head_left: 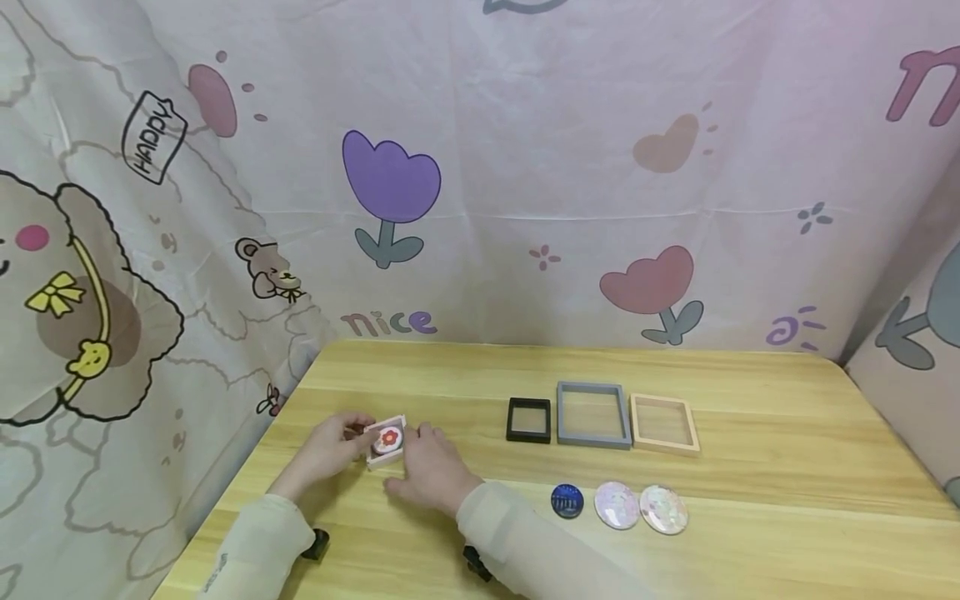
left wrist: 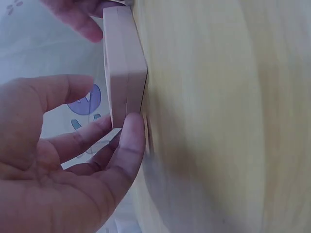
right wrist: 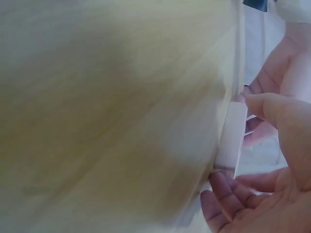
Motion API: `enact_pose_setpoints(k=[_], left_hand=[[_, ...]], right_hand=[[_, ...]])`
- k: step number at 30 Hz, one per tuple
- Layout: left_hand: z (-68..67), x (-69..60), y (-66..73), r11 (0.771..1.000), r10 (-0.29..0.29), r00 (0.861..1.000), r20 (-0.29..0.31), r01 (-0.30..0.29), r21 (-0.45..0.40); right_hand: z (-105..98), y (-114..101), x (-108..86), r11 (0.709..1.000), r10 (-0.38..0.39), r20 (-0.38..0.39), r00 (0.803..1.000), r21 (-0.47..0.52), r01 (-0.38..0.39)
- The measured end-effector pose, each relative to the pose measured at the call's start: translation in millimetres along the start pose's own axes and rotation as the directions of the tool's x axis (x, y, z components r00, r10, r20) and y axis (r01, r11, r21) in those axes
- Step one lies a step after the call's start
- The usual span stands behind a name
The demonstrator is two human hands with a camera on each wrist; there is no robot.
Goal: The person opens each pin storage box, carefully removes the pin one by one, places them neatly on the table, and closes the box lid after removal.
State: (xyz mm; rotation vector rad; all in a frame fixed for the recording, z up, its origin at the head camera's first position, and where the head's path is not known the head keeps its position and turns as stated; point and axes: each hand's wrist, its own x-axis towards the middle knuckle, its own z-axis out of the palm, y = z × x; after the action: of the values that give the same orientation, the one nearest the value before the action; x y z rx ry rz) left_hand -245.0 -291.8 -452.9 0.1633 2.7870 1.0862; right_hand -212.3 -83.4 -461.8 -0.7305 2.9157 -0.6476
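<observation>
A small pale pink square display frame [head_left: 386, 457] sits on the table at the left, with a round white badge bearing a red flower [head_left: 389, 440] inside its opening. My left hand [head_left: 336, 446] pinches the frame's left side; in the left wrist view its thumb and fingers [left wrist: 132, 138] meet at one corner of the pink frame [left wrist: 127, 63]. At the opposite side, my right hand [head_left: 435, 471] holds the frame. In the right wrist view, its thumb is at one end of the frame [right wrist: 232, 136] and its fingers [right wrist: 226, 194] at the other.
Black [head_left: 528, 438], grey-blue [head_left: 592, 442] and peach [head_left: 666, 447] square frames lie in a row right of my hands. Nearer me lie a dark blue badge [head_left: 567, 501], a pinkish badge [head_left: 617, 505] and a pale patterned badge [head_left: 663, 509]. A printed curtain [head_left: 510, 167] hangs behind the wooden table [head_left: 787, 450].
</observation>
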Motion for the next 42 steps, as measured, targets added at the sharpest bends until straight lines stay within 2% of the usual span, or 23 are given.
enact_pose_setpoints(k=[6,14,17,20,23,27,32,37,42], left_hand=[[6.4,-2.8,8.5,1.000,-0.001,0.999,0.049,0.002,-0.030],[10.5,-8.9,13.8,0.991,0.023,0.993,0.118,-0.007,-0.135],[11.3,-11.6,14.6,0.987,0.037,0.988,0.149,-0.014,-0.158],[11.4,-14.6,16.2,0.984,0.065,0.982,0.176,-0.034,-0.174],[11.1,-17.6,17.9,0.978,0.105,0.974,0.199,-0.065,-0.196],[10.4,-21.8,21.7,0.967,0.121,0.968,0.220,-0.065,-0.246],[9.6,-27.6,28.4,0.940,0.149,0.962,0.230,-0.066,-0.334],[11.0,-35.5,41.0,0.905,0.212,0.950,0.229,-0.103,-0.413],[15.0,-44.1,58.5,0.864,0.272,0.940,0.207,-0.143,-0.482]], right_hand=[[0,-1,-1.7,0.994,0.062,-0.070,0.996,-0.085,-0.068],[4,-1,-4.4,0.971,0.115,-0.126,0.985,-0.196,-0.138],[5,3,-4.6,0.969,0.112,-0.128,0.985,-0.204,-0.137],[3,9,-5.2,0.974,0.080,-0.118,0.990,-0.202,-0.103],[-2,16,-7.2,0.989,0.043,-0.102,0.994,-0.134,-0.057],[-15,24,-14.7,0.996,0.037,-0.086,0.996,0.080,-0.030],[-30,34,-26.5,0.962,0.065,-0.068,0.996,0.269,-0.045],[-53,43,-41.2,0.923,0.077,-0.029,0.997,0.381,-0.060],[-81,53,-59.2,0.896,0.023,-0.015,1.000,0.443,-0.014]])
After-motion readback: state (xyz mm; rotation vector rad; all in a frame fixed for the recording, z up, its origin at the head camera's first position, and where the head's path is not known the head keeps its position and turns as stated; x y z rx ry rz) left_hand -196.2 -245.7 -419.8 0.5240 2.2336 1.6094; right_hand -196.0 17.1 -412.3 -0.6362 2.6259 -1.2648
